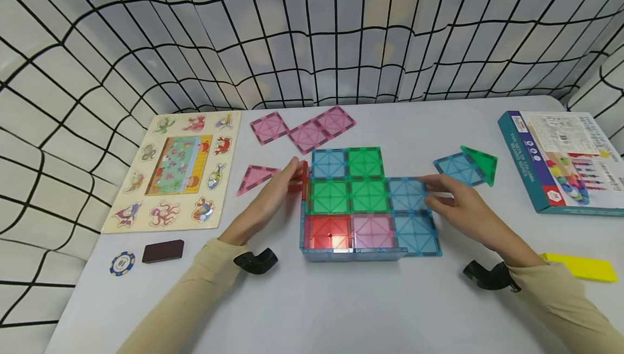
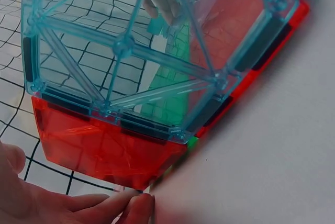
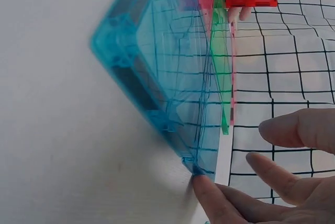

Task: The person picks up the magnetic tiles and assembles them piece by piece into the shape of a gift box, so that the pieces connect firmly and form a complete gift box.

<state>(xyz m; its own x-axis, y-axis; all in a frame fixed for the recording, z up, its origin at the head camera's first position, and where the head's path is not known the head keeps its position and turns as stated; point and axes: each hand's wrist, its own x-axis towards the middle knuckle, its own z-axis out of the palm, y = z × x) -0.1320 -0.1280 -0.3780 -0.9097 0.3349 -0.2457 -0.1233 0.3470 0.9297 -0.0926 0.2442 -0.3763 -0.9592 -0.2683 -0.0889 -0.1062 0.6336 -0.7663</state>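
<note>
A flat patch of magnetic tiles [image 1: 369, 196] lies mid-table: green, blue, red and pink squares, with low blue walls along its front. My left hand [image 1: 291, 174] pinches a red tile [image 1: 304, 179] that stands upright against the patch's left edge. In the left wrist view the red tile [image 2: 104, 145] sits behind a blue tile [image 2: 125, 51], and my fingertips [image 2: 131, 203] are at its lower corner. My right hand [image 1: 433, 189] lies with straight fingers on the right-hand blue tile [image 1: 407, 194]. One fingertip [image 3: 204, 187] touches the blue tile's [image 3: 172, 93] corner.
A wooden sea-animal puzzle [image 1: 170, 170] lies at the left, with a poker chip [image 1: 122, 263] and a dark block [image 1: 163, 251] in front of it. Pink tiles [image 1: 302, 129] lie behind. At the right are a blue square [image 1: 455, 167], a green triangle [image 1: 483, 162], a box [image 1: 560, 159] and a yellow block [image 1: 580, 267].
</note>
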